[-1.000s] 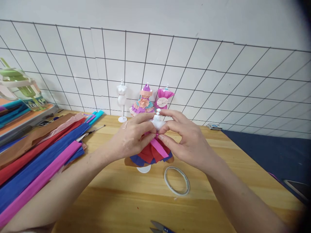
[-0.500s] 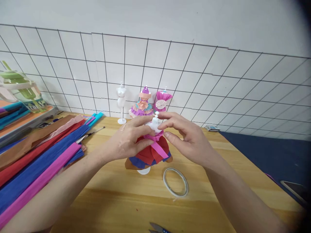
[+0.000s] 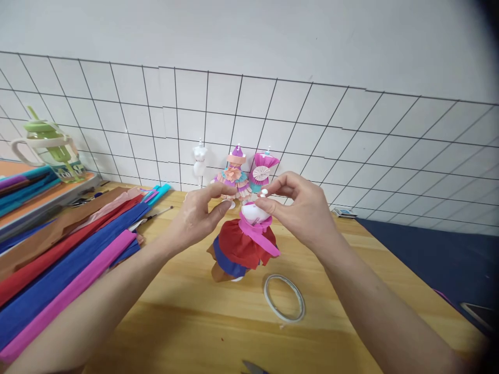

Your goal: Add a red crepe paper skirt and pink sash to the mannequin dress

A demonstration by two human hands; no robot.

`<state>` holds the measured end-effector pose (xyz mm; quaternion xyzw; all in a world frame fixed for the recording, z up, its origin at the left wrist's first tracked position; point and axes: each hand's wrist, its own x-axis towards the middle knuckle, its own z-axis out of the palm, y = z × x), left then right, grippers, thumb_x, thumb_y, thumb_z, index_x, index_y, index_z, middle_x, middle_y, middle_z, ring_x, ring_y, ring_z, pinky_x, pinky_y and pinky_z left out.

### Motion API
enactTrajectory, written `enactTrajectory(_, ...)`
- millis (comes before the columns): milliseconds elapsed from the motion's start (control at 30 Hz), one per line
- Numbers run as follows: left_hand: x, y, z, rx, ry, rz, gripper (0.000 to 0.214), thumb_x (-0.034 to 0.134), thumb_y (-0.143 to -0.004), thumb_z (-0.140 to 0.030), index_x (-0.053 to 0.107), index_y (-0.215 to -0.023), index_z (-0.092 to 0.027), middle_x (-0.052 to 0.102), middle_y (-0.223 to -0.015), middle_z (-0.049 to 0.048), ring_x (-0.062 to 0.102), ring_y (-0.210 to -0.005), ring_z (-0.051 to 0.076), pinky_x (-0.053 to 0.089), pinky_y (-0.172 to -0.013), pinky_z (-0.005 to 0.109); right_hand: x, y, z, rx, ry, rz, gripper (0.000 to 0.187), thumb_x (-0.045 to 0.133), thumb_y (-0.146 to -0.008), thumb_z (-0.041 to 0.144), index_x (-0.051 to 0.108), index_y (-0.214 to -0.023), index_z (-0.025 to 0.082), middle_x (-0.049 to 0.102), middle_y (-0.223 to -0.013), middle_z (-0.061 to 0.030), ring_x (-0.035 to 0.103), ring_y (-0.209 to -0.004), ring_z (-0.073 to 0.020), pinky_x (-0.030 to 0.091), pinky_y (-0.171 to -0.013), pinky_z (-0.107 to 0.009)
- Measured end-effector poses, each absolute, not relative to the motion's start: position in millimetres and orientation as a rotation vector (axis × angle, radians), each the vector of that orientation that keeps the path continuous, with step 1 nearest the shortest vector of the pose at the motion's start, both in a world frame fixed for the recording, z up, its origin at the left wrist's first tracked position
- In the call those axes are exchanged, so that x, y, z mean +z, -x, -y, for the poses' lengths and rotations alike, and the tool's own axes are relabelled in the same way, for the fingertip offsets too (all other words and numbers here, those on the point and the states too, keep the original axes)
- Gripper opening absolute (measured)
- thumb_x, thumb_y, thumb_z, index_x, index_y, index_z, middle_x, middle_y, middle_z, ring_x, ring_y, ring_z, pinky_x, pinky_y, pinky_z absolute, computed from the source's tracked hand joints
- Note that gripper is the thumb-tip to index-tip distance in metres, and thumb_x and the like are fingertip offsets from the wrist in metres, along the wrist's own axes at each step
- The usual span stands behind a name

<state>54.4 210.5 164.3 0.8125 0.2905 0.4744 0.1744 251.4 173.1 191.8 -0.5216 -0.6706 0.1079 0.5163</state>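
Observation:
A small white dress-form mannequin (image 3: 254, 213) stands in front of me, leaning slightly to the right at the top. It wears a layered crepe-paper skirt (image 3: 237, 241) of red over blue and brown. A pink paper strip (image 3: 262, 239) wraps its waist, its loose end hanging down to the right. My right hand (image 3: 302, 208) pinches the mannequin at its neck, thumb and forefinger closed. My left hand (image 3: 200, 212) is beside the bust on the left, thumb and forefinger apart, holding nothing I can see. Most of the mannequin's base is hidden under the skirt.
A tape roll (image 3: 266, 296) lies front right of the skirt, scissors (image 3: 254, 368) at the near edge. Coloured crepe-paper strips (image 3: 74, 259) cover the left side. Behind stand a bare mannequin (image 3: 199, 161) and two dressed ones (image 3: 234, 174). A green-lidded bottle (image 3: 50, 150) is far left.
My left hand has come away from the mannequin to the left. My right fingers have closed at its neck. The mannequin has turned and tilted, and the pink end points further right.

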Motion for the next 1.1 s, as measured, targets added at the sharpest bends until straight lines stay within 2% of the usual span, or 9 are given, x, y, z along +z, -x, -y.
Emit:
enactTrajectory(167, 163.1, -47.2, -207.0, 1.227, -2.210, -0.913, 0.020, 0.056, -0.087, -0.025, 0.068, -0.100, -0.017, 0.073, -0.102, 0.0062, 0.066, -0.098, 0.021, 0.052, -0.087, 0.036, 199.9, -250.7, -176.5, 0.142, 1.328, 1.752, 0.024, 0.070, -0.069, 0.035, 0.053, -0.060, 0.021, 0.059, -0.065, 0.0010, 0.054, -0.066, -0.0175, 0.041, -0.064, -0.033)
enactTrajectory(267, 163.8, -41.8, -203.1, 1.148, -2.148, -0.961, 0.020, 0.054, -0.087, -0.026, 0.069, -0.097, -0.017, 0.073, -0.100, 0.0060, 0.067, -0.097, 0.021, 0.053, -0.082, 0.034, 205.5, -251.0, -178.4, 0.242, 1.358, 1.763, 0.022, 0.069, -0.068, 0.035, 0.056, -0.059, 0.020, 0.058, -0.062, 0.0008, 0.053, -0.064, -0.0173, 0.041, -0.062, -0.033)
enactTrajectory(433, 166.0, -33.3, -197.8, 1.126, -2.094, -0.980, 0.020, 0.054, -0.086, -0.026, 0.069, -0.095, -0.016, 0.073, -0.097, 0.0061, 0.068, -0.086, 0.019, 0.054, -0.069, 0.029, 212.4, -253.8, -183.3, 0.466, 1.204, 1.827, 0.013, 0.067, -0.066, 0.030, 0.064, -0.065, 0.018, 0.062, -0.071, -0.0020, 0.056, -0.071, -0.0179, 0.044, -0.068, -0.034)
enactTrajectory(600, 167.0, -33.5, -194.1, 1.285, -2.135, -0.854, 0.015, 0.059, -0.086, -0.022, 0.070, -0.093, -0.016, 0.073, -0.092, 0.0057, 0.067, -0.087, 0.017, 0.053, -0.076, 0.029, 216.7, -258.5, -187.9, 0.701, 1.104, 1.829, 0.015, 0.069, -0.066, 0.032, 0.067, -0.069, 0.017, 0.062, -0.075, -0.0035, 0.057, -0.072, -0.0180, 0.045, -0.066, -0.032)
enactTrajectory(833, 175.1, -46.2, -196.1, 1.393, -2.668, -0.494, 0.016, 0.055, -0.090, -0.016, 0.070, -0.096, -0.016, 0.065, -0.086, 0.0067, 0.059, -0.082, 0.016, 0.050, -0.069, 0.029, 214.0, -261.1, -191.2, 0.816, 1.013, 1.953, 0.010, 0.067, -0.071, 0.029, 0.067, -0.069, 0.019, 0.061, -0.073, -0.0018, 0.059, -0.075, -0.0185, 0.047, -0.069, -0.032)
enactTrajectory(1100, 174.5, -57.5, -197.5, 1.286, -2.888, -0.556, 0.022, 0.046, -0.094, -0.014, 0.068, -0.093, -0.016, 0.062, -0.086, 0.0068, 0.053, -0.080, 0.017, 0.045, -0.069, 0.030, 210.5, -264.2, -191.2, 0.814, 1.005, 1.922, 0.008, 0.065, -0.073, 0.026, 0.068, -0.073, 0.019, 0.066, -0.076, -0.0009, 0.061, -0.076, -0.0174, 0.048, -0.070, -0.030)
